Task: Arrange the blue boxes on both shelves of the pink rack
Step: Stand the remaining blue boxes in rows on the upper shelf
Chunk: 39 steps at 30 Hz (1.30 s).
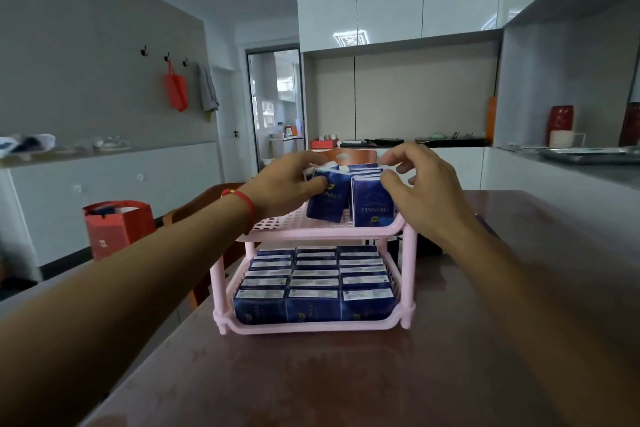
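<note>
A pink two-shelf rack stands on the dark table. Its lower shelf is packed with several rows of blue boxes. On the upper shelf stand a few blue boxes at the right. My left hand grips a tilted blue box there, thumb on its front. My right hand has its thumb against the upper right of an upright blue box, with its fingers curled above the box tops. The boxes behind these are partly hidden by my hands.
The dark brown table spreads in front of the rack. A red paper bag stands on the floor at the left. A wooden chair back shows behind the rack. A white counter with a tray runs along the right.
</note>
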Each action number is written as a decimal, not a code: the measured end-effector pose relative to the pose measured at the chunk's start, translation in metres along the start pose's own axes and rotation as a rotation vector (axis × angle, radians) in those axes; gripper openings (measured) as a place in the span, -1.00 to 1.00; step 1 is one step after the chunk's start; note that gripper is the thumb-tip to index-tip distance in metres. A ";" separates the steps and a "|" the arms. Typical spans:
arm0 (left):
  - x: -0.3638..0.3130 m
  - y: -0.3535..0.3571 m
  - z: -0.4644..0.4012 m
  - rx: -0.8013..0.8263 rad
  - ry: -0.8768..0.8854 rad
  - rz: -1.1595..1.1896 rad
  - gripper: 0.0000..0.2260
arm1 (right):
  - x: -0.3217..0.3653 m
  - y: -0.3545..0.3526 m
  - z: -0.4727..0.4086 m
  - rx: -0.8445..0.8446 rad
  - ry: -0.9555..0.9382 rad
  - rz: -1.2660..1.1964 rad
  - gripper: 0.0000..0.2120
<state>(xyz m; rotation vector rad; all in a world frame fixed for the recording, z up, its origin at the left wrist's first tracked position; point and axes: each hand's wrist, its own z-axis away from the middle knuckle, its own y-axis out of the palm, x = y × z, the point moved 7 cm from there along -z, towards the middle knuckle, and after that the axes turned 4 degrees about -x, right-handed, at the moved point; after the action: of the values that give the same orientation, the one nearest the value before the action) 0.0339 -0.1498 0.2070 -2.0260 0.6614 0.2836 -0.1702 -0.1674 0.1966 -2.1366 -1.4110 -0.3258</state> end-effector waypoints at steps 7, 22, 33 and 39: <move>0.017 0.011 -0.007 0.098 -0.055 0.033 -0.63 | -0.007 0.015 -0.007 0.107 -0.026 -0.079 -0.87; 0.009 0.019 -0.019 0.108 0.032 -0.149 -0.41 | -0.033 0.036 -0.004 0.498 0.221 -0.447 -0.48; 0.021 0.025 -0.019 0.119 -0.097 -0.037 -0.37 | -0.062 0.053 -0.004 0.651 0.331 -0.627 -0.22; 0.013 0.027 -0.017 0.197 -0.112 0.086 -0.36 | -0.065 0.049 -0.005 0.614 0.303 -0.560 -0.24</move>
<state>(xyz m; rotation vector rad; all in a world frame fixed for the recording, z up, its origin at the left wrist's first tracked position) 0.0283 -0.1794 0.1897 -1.7841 0.6798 0.3653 -0.1520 -0.2344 0.1540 -1.1375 -1.6369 -0.3464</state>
